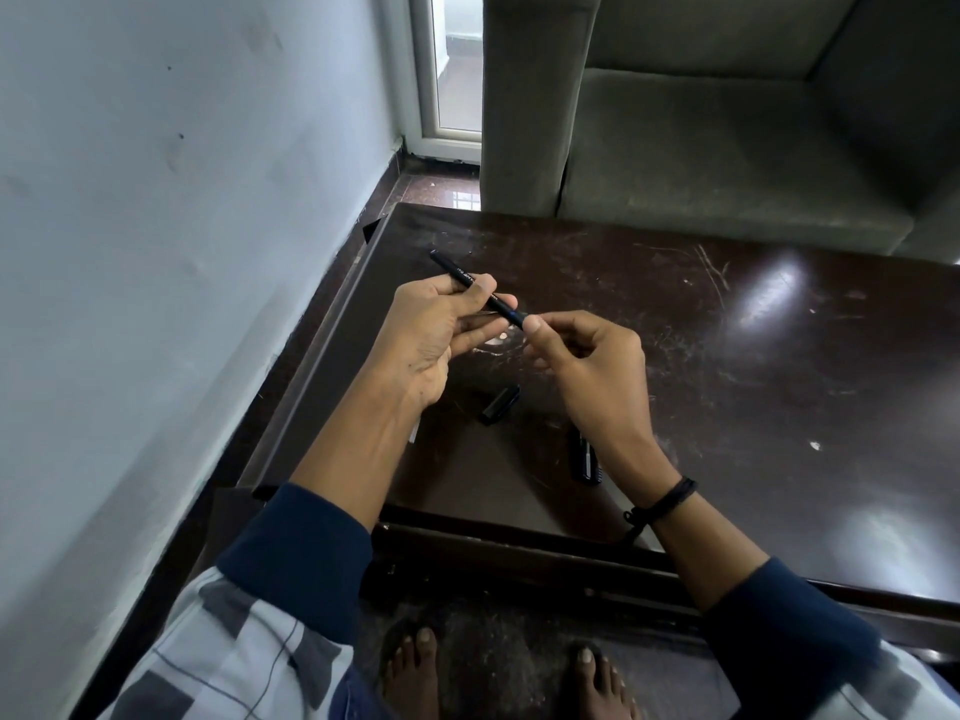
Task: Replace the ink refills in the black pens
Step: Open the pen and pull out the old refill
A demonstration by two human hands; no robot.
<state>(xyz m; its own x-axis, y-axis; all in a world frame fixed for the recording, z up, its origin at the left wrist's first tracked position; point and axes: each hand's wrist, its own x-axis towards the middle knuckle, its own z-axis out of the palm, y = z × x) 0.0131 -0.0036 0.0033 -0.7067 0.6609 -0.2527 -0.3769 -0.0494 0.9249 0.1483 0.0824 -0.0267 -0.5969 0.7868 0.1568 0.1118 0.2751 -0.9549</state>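
Dark scratched table (727, 381); grey-green armchair (727, 148) behind it; pale wall (182, 200) left; glass door (457, 70) beyond.

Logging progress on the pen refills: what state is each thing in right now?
black pen: held off the table, slanted.
left hand: grips the pen's barrel.
right hand: pinches the pen's near end.
black cap: lying loose on the table.
other pen: lying on the table, partly hidden by the wrist.
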